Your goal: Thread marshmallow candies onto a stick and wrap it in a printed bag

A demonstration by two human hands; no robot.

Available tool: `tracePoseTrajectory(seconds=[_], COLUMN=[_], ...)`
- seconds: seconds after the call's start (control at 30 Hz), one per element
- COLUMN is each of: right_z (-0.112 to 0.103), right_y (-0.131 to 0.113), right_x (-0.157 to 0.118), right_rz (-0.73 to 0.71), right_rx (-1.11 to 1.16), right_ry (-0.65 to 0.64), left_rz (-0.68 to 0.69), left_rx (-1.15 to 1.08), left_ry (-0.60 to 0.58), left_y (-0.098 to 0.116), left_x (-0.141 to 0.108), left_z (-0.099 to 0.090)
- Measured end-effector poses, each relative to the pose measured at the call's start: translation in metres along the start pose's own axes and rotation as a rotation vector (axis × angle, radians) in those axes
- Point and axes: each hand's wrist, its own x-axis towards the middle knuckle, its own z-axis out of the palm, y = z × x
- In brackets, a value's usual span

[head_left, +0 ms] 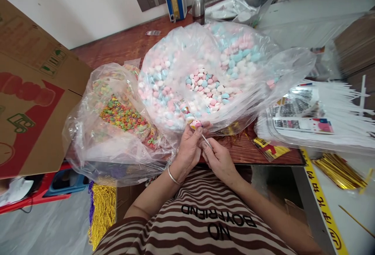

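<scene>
bench (125,38): dark reddish wood, set against a white wall (88,7), crowded with clear plastic bags.
step in hand: apparently fitting or fixing a white stick (207,141) to the lower end of a small packet (195,125); judged from the grip alone, with the join hidden behind fingers.
left hand (189,144): closed around the packet, with thumb laid over its lower end.
right hand (220,159): pinching the stick near its lower part, close beside the left hand.
next move: seems to call for a steady hold on the packet and a small push or twist of the stick, without bending it or tearing thin film.
packet: small, patterned in pink, white and yellow, held at the near edge of the pastel bag (253,104); contents too small to make out.
stick: slim, straight, plain white, slanting down to the right.
pastel bag: full of pink, blue and white ovals, just beyond both hands.
ring bag (102,151): at left, holding bright little rings.
white strips (348,100): fanned out at right, well apart from both hands.
</scene>
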Motion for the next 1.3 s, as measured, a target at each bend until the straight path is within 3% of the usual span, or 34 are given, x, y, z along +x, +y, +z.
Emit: tracePoseTrajectory(seconds=[0.07, 0.13, 0.23, 0.37, 0.53, 0.8, 0.93, 1.03, 1.2, 1.3], right_z=[-0.003, -0.009, -0.014, -0.010, -0.008, 0.005, 0.007, -0.002, -0.010, -0.006], right_y=[0.002, 0.004, 0.006, 0.008, 0.005, -0.005, -0.003, -0.005, -0.012, -0.014], right_x=[-0.001, -0.001, -0.004, -0.009, -0.012, 0.000, 0.007, 0.012, 0.016, 0.015], right_rz=[-0.025, -0.065, -0.152, -0.377, -0.505, -0.436, -0.187, -0.021, 0.062, 0.085], right_rx=[-0.038, -0.081, -0.127, -0.370, -0.653, -0.619, -0.320, -0.071, -0.011, 0.020], right_ry=[0.055, 0.023, -0.063, 0.120, 0.197, 0.207, 0.192, 0.205, 0.254, 0.241], left_rz=[0.000, 0.032, 0.046, 0.013, -0.034, -0.046, -0.001, 0.082, 0.541, 0.654], left_rx=[-0.030, -0.067, -0.105, -0.211, -0.381, -0.413, -0.216, 0.063, 0.707, 0.961], left_ry=[-0.068, -0.090, 0.040, 0.167, 0.146, 0.016, -0.041, -0.044, 0.110, 0.093], left_y=[0.007, 0.019, 0.039, 0.053, 0.050, 0.025, 0.013, 0.004, -0.005, -0.004], left_x=[0.002, 0.010, 0.029, 0.044, 0.035, 0.027, 0.022, 0.019, 0.016, 0.015], left_z=[-0.001, -0.004, -0.010, -0.007, 0.005, 0.017, 0.013, 0.001, -0.018, -0.021])
